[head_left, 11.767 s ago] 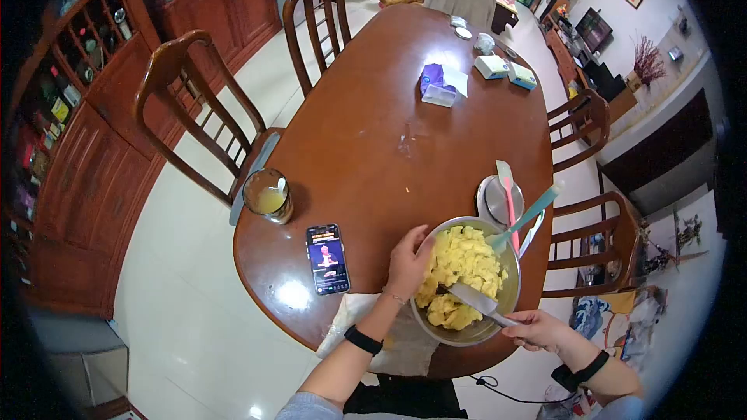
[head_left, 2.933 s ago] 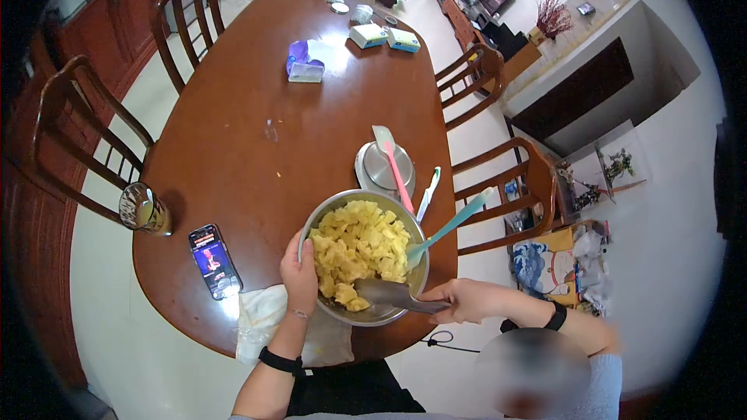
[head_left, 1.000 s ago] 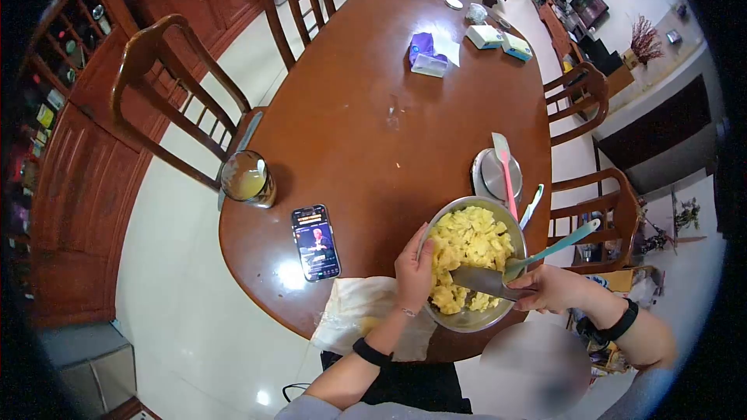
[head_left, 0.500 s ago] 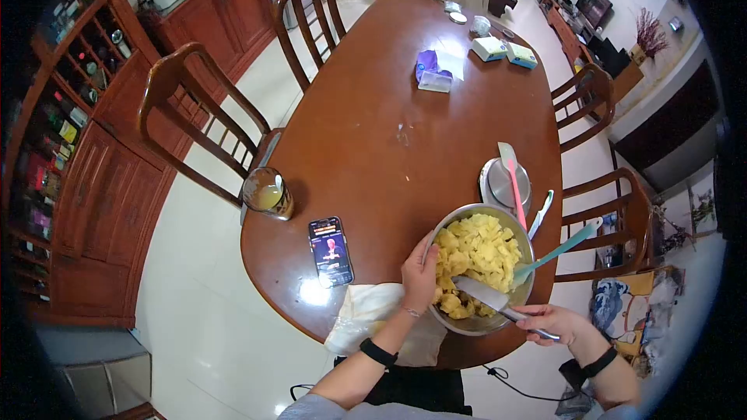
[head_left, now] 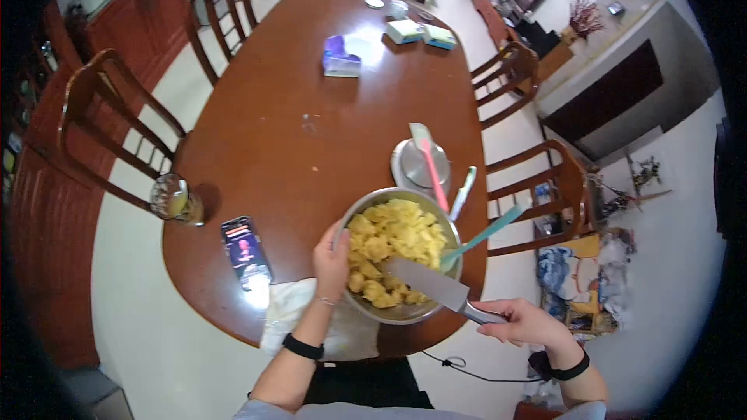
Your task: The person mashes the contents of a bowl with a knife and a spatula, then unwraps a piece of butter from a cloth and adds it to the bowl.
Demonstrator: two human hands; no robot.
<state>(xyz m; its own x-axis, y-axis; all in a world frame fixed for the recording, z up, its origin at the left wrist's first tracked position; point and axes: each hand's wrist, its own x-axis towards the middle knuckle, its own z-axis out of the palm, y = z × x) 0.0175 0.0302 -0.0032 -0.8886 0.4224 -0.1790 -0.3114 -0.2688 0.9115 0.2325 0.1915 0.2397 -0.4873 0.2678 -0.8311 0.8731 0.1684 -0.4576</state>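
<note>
Wooden table (head_left: pixel 311 148), seen from the head camera, with a steel bowl (head_left: pixel 389 316) standing at its near edge, partly on a white cloth (head_left: pixel 288 311). The bowl was well filled with yellow food pieces (head_left: pixel 389 235) and stood in the same place as half a second earlier. The change lay in the knife (head_left: pixel 424 284). Its blade, previously set low among the pieces, had come up and lay broad-face upward across the bowl's near right side, resting on or just above the heap. The right hand (head_left: pixel 521 323) was closed around the handle, outside the rim. The left hand (head_left: pixel 332 260) remained clasped over the bowl's left rim, steadying it. Judged from this, the blade was between strokes and much of the heap remained in chunks. A teal spatula (head_left: pixel 486 229) leaned in the bowl, untouched.
</note>
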